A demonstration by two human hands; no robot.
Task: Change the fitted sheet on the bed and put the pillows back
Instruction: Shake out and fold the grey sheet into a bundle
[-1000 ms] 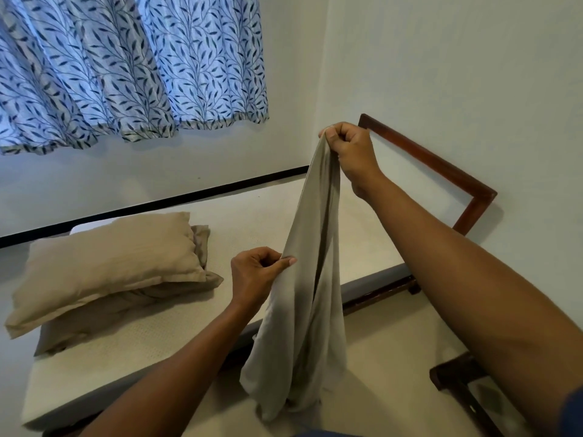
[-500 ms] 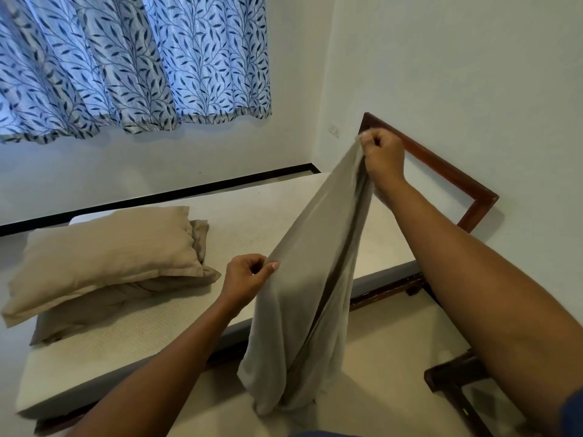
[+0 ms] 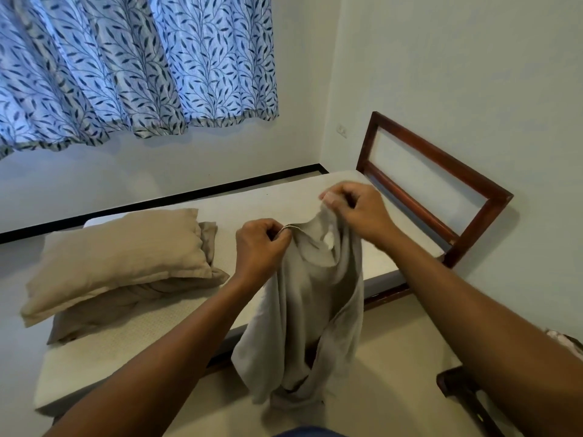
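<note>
A grey fitted sheet (image 3: 303,316) hangs bunched in front of me, over the near edge of the bare white mattress (image 3: 246,206). My left hand (image 3: 260,247) pinches its hemmed edge at the top left. My right hand (image 3: 359,212) grips the cloth a little higher and to the right, close to the left hand. The sheet's lower end droops toward the floor. Two beige pillows (image 3: 123,260) lie stacked on the left part of the mattress.
A dark wooden bed frame end (image 3: 441,187) stands at the right of the mattress against the white wall. Blue leaf-patterned curtains (image 3: 132,64) hang behind the bed. A dark wooden piece of furniture (image 3: 463,395) sits at the lower right on the pale floor.
My right hand has come down and left from its raised position, and my left hand has risen; both now hold the sheet's top edge close together, so the sheet hangs shorter and more bunched.
</note>
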